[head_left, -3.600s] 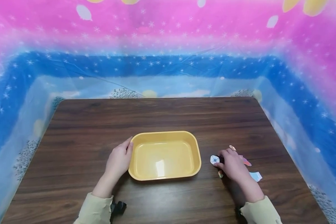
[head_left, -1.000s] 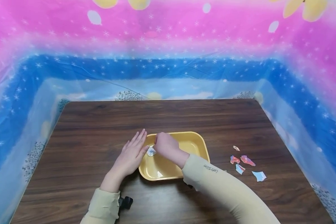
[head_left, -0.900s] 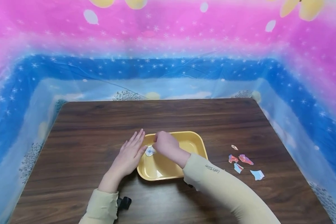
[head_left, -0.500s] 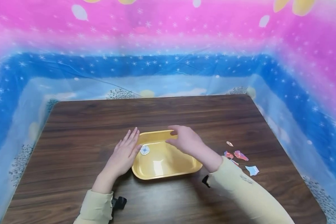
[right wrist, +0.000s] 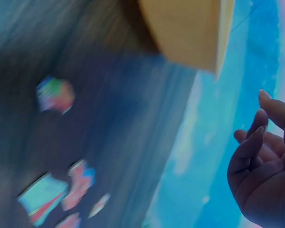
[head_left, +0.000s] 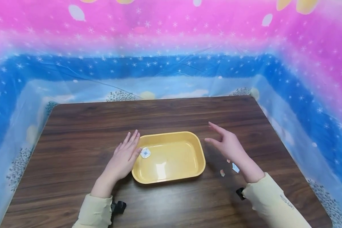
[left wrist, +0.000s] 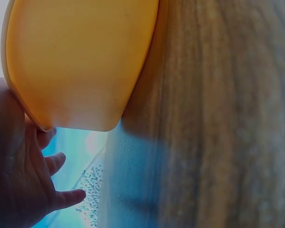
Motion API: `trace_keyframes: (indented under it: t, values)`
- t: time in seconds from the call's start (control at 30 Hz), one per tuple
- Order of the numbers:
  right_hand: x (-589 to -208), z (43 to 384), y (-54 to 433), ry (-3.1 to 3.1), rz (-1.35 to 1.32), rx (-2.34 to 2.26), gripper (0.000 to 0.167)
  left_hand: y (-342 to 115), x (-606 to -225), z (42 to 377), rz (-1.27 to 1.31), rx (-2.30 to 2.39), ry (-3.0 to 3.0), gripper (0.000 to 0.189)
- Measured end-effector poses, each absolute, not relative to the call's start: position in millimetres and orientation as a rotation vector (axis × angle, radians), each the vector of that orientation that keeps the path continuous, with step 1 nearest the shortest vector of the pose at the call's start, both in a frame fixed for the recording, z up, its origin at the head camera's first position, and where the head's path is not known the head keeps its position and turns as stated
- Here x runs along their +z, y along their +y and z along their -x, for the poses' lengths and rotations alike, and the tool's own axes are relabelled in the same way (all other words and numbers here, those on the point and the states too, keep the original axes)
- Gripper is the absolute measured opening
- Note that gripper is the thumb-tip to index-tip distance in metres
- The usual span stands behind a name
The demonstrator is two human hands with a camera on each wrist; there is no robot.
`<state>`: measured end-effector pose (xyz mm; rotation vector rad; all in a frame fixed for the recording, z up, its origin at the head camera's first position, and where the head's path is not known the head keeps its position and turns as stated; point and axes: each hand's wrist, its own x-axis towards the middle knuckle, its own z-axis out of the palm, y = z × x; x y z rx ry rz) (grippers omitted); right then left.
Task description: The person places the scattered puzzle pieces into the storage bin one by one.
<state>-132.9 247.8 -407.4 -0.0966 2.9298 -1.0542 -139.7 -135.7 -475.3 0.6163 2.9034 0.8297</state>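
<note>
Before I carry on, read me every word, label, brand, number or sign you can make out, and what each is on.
No word, brand or number is readable.
Right sleeve: dark lettering, too small and slanted to read.
White piece in the yellow tray: a blue star-shaped sign, no legible letters.
Loose pieces on the table: coloured prints, too blurred to tell any text.

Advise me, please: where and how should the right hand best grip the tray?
Probably at the right end of the tray, by its rim, coming from the right. It stands upright, and the raised wall should let the right hand pinch it from both faces. That end is free, while the left hand is at the opposite one.
</note>
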Motion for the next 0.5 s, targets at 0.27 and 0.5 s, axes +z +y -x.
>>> trace_keyframes:
  t: [0.27, 0.5]
  values:
    - [-431, 128, 292, 3.015, -0.067, -1.002, 0.066, -136, -477, 138, -0.633, 0.832, 2.929, 0.058]
    - [-452, 126, 316, 3.067, -0.166, -0.893, 0.061, -136, -476, 140, -0.604, 0.818, 2.906, 0.06]
